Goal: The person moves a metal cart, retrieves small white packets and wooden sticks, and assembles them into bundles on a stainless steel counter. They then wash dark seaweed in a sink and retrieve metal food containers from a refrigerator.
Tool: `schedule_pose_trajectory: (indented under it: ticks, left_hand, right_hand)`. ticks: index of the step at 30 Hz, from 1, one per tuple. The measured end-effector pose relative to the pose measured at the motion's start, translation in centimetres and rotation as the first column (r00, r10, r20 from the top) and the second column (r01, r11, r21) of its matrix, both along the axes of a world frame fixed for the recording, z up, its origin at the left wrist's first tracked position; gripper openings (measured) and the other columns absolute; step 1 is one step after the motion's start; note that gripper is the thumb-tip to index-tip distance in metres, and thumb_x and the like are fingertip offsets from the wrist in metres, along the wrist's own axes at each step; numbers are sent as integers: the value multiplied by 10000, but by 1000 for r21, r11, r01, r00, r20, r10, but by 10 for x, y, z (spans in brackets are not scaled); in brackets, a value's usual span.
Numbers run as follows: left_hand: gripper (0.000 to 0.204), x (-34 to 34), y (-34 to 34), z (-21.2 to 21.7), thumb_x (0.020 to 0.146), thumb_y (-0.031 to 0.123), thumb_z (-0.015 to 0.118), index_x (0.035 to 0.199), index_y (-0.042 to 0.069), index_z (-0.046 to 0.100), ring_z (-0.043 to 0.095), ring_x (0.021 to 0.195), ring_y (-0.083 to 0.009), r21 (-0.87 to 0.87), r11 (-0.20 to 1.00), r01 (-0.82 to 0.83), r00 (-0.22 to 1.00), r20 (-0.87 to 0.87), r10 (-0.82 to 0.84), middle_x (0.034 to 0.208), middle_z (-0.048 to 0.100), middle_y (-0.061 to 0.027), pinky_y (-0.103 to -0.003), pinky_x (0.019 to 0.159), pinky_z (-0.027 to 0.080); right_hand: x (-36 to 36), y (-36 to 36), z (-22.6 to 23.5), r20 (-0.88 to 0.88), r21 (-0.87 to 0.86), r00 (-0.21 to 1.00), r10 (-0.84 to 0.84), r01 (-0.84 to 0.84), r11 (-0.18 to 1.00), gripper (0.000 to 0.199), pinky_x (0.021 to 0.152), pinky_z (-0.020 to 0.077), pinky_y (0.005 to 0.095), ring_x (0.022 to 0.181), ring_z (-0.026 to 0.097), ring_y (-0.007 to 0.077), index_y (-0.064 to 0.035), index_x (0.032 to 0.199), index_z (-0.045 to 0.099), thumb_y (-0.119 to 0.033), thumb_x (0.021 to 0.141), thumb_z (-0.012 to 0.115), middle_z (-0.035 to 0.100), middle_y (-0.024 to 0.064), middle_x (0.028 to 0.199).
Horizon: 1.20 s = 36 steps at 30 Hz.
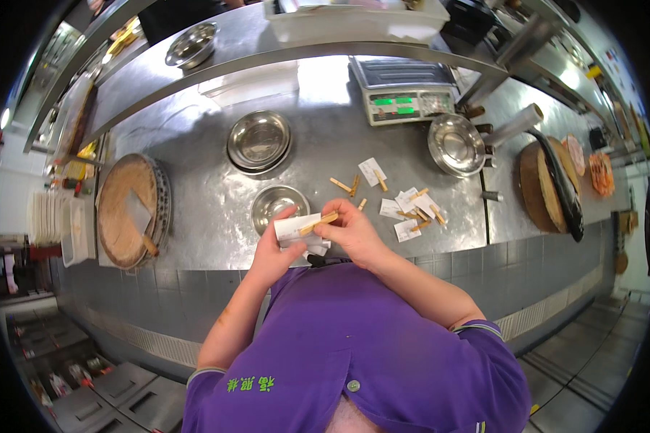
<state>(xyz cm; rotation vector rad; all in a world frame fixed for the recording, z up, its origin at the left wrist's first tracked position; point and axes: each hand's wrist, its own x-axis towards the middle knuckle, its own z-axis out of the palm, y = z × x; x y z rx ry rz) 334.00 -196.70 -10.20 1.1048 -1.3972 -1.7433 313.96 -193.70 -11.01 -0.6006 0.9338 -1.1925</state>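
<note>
Above the near edge of the steel counter, my left hand (269, 256) pinches a small white paper slip (289, 229). My right hand (355, 234) grips a wooden clothespin (320, 223), which lies against the right part of that slip. Whether its jaws bite the paper I cannot tell. Right of my hands, several paper slips (406, 230) lie on the counter, some with clothespins on or beside them. One slip (370, 172) sits farther back with a clothespin at its edge. Loose clothespins (341, 185) lie nearby. Just behind my left hand stands a steel bowl (273, 198).
Stacked steel bowls (258, 139) stand farther back, another bowl (456, 146) to the right. Behind is a scale (408, 105) under a metal shelf (325, 52). A cleaver (139, 216) rests on the left round chopping board (119, 195); a dark fish (560, 184) lies across the right board.
</note>
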Motion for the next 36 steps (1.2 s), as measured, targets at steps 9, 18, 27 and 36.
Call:
schedule_pose_trajectory:
  ticks: [9, 18, 27, 36]
  left_hand:
    - [203, 23, 18, -34, 923, 155, 684, 1074, 20, 688, 622, 962, -140, -51, 985, 165, 977, 144, -156, 1052, 692, -62, -290, 870, 482]
    - [270, 36, 9, -39, 996, 242, 591, 1110, 1, 633, 584, 894, -88, 35, 978, -206, 975, -81, 208, 994, 669, -35, -255, 808, 472]
    - [371, 15, -14, 6, 1033, 260, 448, 1243, -13, 583, 617, 1033, -200, 230, 911, -341, 935, -12, 353, 1123, 652, -112, -331, 908, 491]
    - [399, 9, -28, 14, 1045, 255, 371, 1290, -11, 541, 639, 1074, -266, 471, 843, -259, 891, -220, 396, 1205, 625, -154, -405, 932, 535]
  right_hand:
    - [-45, -37, -77, -107, 135, 950, -294, 306, 942, 384, 802, 536, 336, 993, 634, 197, -65, 1253, 510, -123, 906, 664, 611, 97, 1121]
    - [-88, -28, -165, -944, 291, 198, 263, 131, 948, 444, 853, 532, 439, 955, 661, 406, -21, 1074, 654, -362, 797, 718, 695, 221, 990]
    - [-91, -34, -159, -662, 288, 744, 93, 137, 948, 415, 732, 554, 333, 791, 669, 214, -33, 1247, 601, -187, 863, 632, 683, 117, 891]
    - [-57, -13, -21, 89, 82, 996, -8, 0, 997, 392, 775, 537, 326, 879, 627, 160, -133, 1340, 489, -81, 960, 571, 596, 62, 1000]
